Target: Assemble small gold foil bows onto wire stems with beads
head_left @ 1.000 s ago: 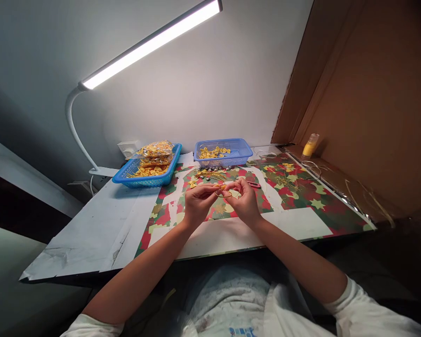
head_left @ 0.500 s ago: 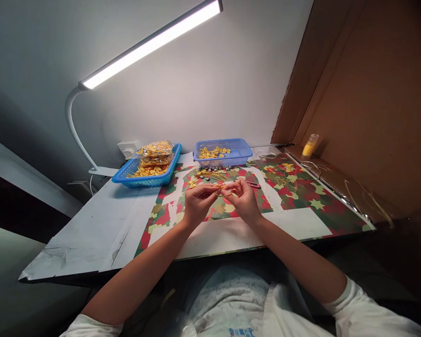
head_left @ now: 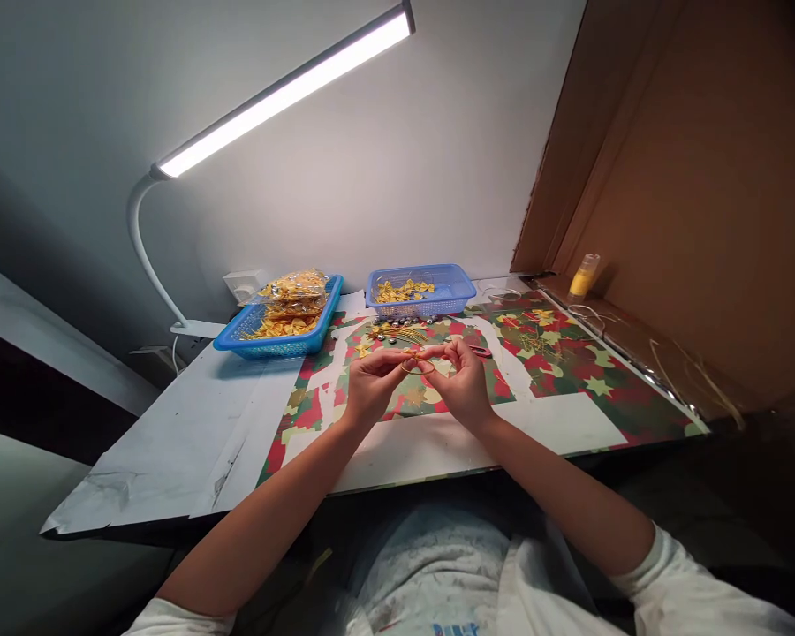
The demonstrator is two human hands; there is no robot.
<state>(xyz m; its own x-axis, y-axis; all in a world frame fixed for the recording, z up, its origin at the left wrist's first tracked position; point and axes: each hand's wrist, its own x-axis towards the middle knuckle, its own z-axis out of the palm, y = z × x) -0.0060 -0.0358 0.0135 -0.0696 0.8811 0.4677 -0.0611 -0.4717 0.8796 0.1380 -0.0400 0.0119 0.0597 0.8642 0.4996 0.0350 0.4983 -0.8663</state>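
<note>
Two hands meet above patterned mat (head_left: 570,389), mid-table. Left hand (head_left: 369,386) and right hand (head_left: 462,382): fingers pinched closed on small gold bow with thin gold loop (head_left: 416,360). Keep grip light, at fingertips only; hold piece clear of loose beads (head_left: 401,323) behind.

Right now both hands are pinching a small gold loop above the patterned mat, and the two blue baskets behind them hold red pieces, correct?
Not quite: in the head view the left hand and right hand do pinch the gold loop, but the blue baskets hold yellow-gold pieces, not red.
</note>
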